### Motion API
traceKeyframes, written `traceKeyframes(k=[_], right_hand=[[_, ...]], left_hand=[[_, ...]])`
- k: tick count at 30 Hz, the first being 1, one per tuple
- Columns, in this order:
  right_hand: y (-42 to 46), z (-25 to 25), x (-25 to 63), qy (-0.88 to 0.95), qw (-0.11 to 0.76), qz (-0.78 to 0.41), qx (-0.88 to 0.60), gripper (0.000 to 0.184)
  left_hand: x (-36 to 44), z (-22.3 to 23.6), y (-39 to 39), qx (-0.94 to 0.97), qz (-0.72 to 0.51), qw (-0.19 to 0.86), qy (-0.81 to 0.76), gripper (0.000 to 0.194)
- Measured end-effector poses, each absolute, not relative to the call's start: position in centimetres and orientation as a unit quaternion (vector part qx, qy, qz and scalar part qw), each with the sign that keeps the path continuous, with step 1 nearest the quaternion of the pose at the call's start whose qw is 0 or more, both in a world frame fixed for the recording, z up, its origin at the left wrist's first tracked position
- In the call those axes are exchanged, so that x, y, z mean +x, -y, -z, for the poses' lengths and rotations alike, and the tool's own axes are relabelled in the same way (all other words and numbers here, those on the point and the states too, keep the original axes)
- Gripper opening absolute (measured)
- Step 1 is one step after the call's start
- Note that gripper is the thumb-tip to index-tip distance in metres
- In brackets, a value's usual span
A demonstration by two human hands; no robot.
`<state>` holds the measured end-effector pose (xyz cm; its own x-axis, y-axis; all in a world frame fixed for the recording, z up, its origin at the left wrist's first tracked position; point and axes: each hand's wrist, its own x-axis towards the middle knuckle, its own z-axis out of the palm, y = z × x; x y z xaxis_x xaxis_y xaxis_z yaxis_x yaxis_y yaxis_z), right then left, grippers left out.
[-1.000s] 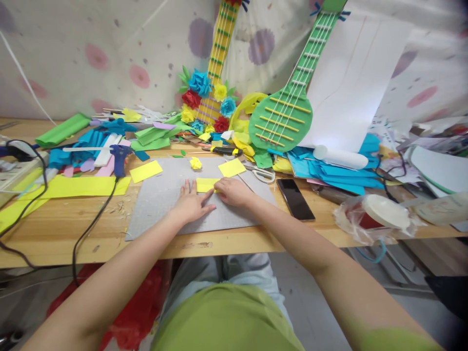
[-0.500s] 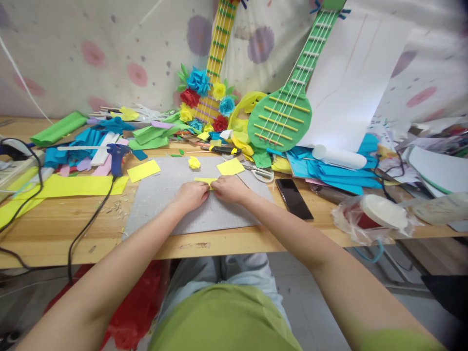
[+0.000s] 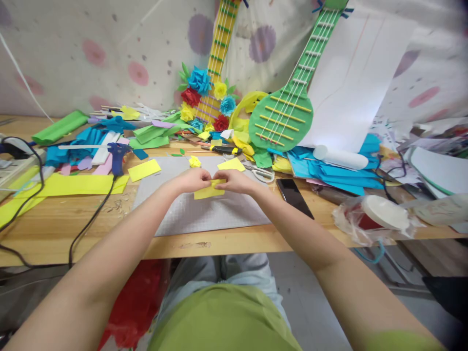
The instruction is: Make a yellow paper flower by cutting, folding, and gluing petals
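Observation:
Both hands pinch a small piece of yellow paper [image 3: 209, 191] between them, just above the grey cutting mat [image 3: 175, 214]. My left hand [image 3: 195, 180] grips its left part, and my right hand [image 3: 236, 181] grips its upper right part. The paper looks folded, with its lower part hanging below the fingers. Behind my left hand lies a small yellow paper flower [image 3: 194, 161]. A yellow paper rectangle [image 3: 231, 164] rests just beyond my right hand, beside white-handled scissors [image 3: 262, 174]. Another yellow rectangle [image 3: 144, 170] lies at the mat's left edge.
A blue glue gun [image 3: 117, 158] with a black cord stands left. A phone [image 3: 294, 197] lies right of the mat. Behind are a utility knife [image 3: 226, 150], a green paper-covered lute shape [image 3: 281, 119], a yellow one with paper flowers [image 3: 218, 53], and blue paper [image 3: 329, 170].
Both hands have risen off the mat and turned, lifting the yellow paper with them. More of the paper now shows below the fingers.

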<state>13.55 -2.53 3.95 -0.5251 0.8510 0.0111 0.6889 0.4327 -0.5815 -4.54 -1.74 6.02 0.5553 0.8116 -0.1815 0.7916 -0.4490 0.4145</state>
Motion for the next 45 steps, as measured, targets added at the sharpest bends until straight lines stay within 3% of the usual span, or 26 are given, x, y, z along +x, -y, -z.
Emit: traceKeyframes(k=[4,7,16,27,37,45], right_hand=[[1.3,-3.4,14.1,0.801,0.163,-0.375,-0.436,0.021],[0.8,-2.4,14.3,0.772,0.182,-0.381,-0.476,0.018],[1.4,-1.6,14.1,0.797,0.190,-0.288,-0.496,0.019],[2.5,-1.3,14.1,0.866,0.129,-0.089,-0.474,0.025],[2.1,-0.4,14.1,0.873,0.123,-0.073,-0.467,0.026],[2.4,0.0,14.1,0.871,0.152,-0.064,-0.462,0.037]], left_hand=[[-4.5,-6.0,0.6,0.853,0.017,0.267,-0.448,0.027],[-4.4,-5.1,0.1,0.852,0.010,0.262,-0.453,0.030],[-4.1,-3.9,0.7,0.850,0.014,0.187,-0.492,0.026],[-3.8,-3.3,2.0,0.866,0.007,0.061,-0.497,0.033],[-5.0,-1.9,2.2,0.872,-0.039,0.054,-0.485,0.035],[-5.0,-1.5,2.5,0.863,-0.060,0.068,-0.497,0.035]])
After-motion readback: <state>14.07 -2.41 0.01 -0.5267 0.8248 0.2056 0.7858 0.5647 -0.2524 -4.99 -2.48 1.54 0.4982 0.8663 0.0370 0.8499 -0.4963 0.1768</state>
